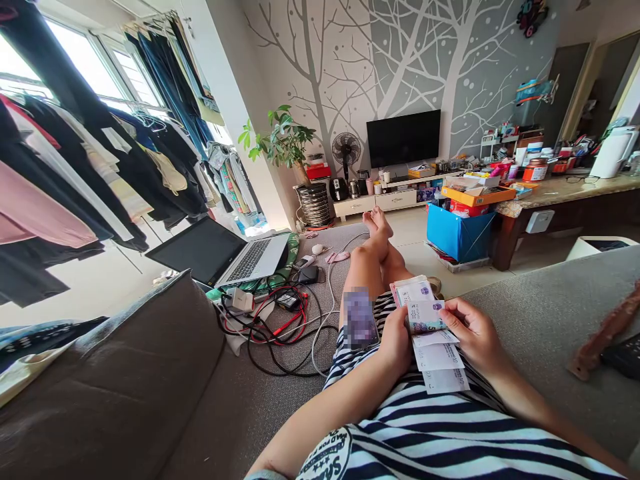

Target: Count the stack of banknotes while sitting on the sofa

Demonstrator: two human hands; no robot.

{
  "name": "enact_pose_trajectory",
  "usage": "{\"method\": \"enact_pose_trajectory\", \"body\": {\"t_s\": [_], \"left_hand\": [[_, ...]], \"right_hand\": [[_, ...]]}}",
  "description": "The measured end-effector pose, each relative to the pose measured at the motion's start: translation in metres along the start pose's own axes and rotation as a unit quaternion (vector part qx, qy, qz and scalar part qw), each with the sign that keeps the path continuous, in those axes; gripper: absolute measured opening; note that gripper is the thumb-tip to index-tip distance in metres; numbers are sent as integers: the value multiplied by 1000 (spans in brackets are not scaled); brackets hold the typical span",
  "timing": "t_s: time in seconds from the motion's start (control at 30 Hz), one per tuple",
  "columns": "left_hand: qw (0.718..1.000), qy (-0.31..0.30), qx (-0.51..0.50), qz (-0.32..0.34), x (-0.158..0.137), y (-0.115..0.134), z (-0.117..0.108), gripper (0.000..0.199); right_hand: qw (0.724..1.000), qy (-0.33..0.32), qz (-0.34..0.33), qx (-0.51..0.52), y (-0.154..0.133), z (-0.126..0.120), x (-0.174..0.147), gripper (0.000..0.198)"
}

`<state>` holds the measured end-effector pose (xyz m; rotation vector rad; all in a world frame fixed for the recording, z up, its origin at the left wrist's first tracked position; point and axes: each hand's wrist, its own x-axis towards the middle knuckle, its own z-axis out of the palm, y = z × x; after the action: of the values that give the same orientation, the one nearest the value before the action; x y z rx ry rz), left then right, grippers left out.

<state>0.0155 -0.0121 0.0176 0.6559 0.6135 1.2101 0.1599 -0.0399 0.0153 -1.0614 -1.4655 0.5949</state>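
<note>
My left hand (397, 339) is closed around the left edge of a stack of banknotes (425, 313), pale with purple print and a figure 5. My right hand (473, 328) pinches the stack's right edge between thumb and fingers. Below the hands, pale printed paper strips (443, 367) hang fanned out over my lap; whether they are also notes I cannot tell. A phone (361, 320) with a blurred-out screen lies on my thigh, left of my left hand. Striped navy and white clothing (430, 433) covers my lap.
On the grey sofa (280, 407) lie an open laptop (250, 260), tangled black and red cables (285, 333), a white charger (240, 300) and a computer mouse (317, 249). A blue box (453, 233) stands beside a cluttered table (565, 193) at the right.
</note>
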Motion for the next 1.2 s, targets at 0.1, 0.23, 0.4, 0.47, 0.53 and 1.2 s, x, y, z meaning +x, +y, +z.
{"method": "enact_pose_trajectory", "body": {"t_s": [0.1, 0.23, 0.4, 0.47, 0.53, 1.2], "left_hand": [[1000, 15, -6, -9, 0, -1, -2, 36], [999, 23, 7, 31, -2, -3, -4, 40], [995, -12, 55, 81, -4, -6, 0, 45], [993, -25, 63, 100, -4, -8, 2, 46], [990, -50, 79, 106, -4, -11, 4, 50], [999, 1, 30, 36, -5, -2, 3, 30]], "right_hand": [[999, -41, -8, -5, -6, -9, 2, 45], [981, -184, 11, -64, -15, -21, 1, 55], [932, -19, -46, -360, -15, -12, -8, 48], [899, -23, -58, -433, -13, -4, -11, 57], [875, -47, -48, -479, -13, 3, -11, 59], [987, 24, 14, -158, 7, -2, 10, 39]]}}
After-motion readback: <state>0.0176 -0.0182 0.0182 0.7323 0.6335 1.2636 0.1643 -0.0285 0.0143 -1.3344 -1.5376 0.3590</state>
